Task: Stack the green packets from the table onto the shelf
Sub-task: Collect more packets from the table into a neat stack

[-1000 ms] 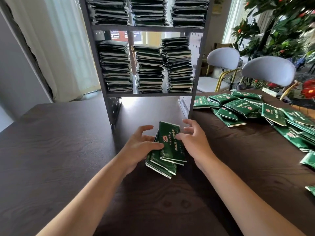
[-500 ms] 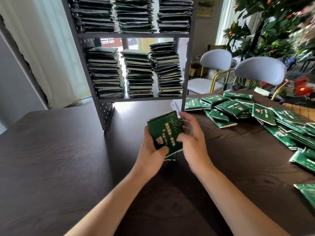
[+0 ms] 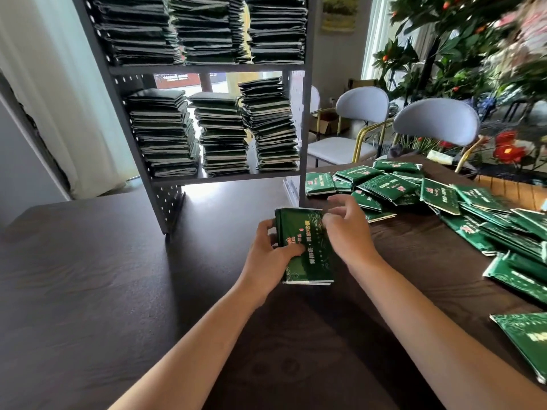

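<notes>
Both hands (image 3: 266, 255) now square the lowered packet bundle (image 3: 307, 247).

Both hands meet at mid-scene, forearms reaching in from the near edge.

The left hand (image 3: 270, 255) grips a small bundle of packets (image 3: 307, 247) from its left side, thumb laid across the top face and fingers curled round the far-left edge. The right hand (image 3: 344, 229) comes from the right, fingers bent over the bundle's far-right corner, wrist angled toward the left. Both forearms are bare and converge.
</notes>
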A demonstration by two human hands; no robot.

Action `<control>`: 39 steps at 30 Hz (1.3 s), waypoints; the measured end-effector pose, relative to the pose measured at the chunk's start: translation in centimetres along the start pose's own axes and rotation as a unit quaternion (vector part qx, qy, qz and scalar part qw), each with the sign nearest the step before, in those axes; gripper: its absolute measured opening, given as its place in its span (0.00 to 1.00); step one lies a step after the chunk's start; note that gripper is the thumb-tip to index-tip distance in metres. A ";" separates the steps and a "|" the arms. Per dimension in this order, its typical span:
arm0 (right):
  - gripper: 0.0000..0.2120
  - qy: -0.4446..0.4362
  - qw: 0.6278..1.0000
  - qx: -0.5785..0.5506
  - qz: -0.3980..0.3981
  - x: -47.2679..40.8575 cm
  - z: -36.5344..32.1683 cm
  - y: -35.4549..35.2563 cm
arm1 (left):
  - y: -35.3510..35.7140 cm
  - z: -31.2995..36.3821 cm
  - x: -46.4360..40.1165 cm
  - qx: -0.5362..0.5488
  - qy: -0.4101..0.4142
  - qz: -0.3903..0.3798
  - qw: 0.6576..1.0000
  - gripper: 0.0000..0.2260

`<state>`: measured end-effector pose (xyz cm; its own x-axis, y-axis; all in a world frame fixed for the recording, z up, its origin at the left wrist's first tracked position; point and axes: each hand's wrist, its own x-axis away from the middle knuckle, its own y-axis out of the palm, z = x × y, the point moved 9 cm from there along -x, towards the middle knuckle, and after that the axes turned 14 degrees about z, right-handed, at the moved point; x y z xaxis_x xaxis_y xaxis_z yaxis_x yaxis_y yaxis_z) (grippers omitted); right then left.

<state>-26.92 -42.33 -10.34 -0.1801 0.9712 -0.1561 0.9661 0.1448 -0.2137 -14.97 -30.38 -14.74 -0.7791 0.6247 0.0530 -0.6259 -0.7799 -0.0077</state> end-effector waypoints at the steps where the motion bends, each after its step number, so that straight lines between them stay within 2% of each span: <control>1: 0.19 -0.025 0.998 0.044 0.023 -1.2 0.1 -0.6 | 0.3 -0.4 -0.2 0.007 -0.016 0.005 1.000 0.23; 3: 0.21 -0.080 0.982 0.163 0.055 -3.4 0.8 -1.2 | 0.7 -1.2 -0.4 0.020 -0.038 0.020 0.999 0.22; 6: 0.21 -0.137 0.925 0.350 0.051 -6.6 2.7 -1.2 | 0.7 -2.0 -0.9 0.024 -0.045 0.033 0.998 0.21; 8: 0.23 -0.144 0.886 0.439 0.051 -8.7 4.0 -1.5 | 0.6 -2.1 -1.0 0.021 -0.046 0.034 0.998 0.21; 10: 0.26 -0.136 0.863 0.484 0.049 -10.6 4.9 -1.6 | 0.4 -2.3 -1.2 0.016 -0.044 0.036 0.998 0.21; 17: 0.33 -0.141 0.831 0.536 0.043 -13.2 5.0 -0.6 | 0.4 -2.7 -1.4 0.020 -0.033 0.026 0.999 0.18; 23: 0.40 -0.093 0.840 0.534 0.029 -15.2 5.5 0.4 | 0.4 -2.6 -1.4 0.020 -0.034 0.020 0.999 0.21; 26: 0.35 -0.068 0.840 0.538 0.016 -15.4 6.3 0.9 | 0.4 -2.5 -1.4 0.019 -0.033 0.017 0.999 0.21; 30: 0.26 -0.088 0.834 0.545 0.001 -14.5 6.8 1.5 | 0.3 -2.7 -1.4 0.015 -0.032 0.023 0.999 0.20; 39: 0.21 -0.135 0.843 0.520 -0.016 -9.5 6.2 0.6 | 0.0 -2.4 -1.3 0.011 -0.029 0.041 0.999 0.20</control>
<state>-25.80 -52.68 -14.98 -0.3750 0.8708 -0.3181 0.2995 -0.2109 -0.9305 -14.00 -31.08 -17.19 -0.8245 0.5551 0.1100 -0.5578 -0.8299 0.0067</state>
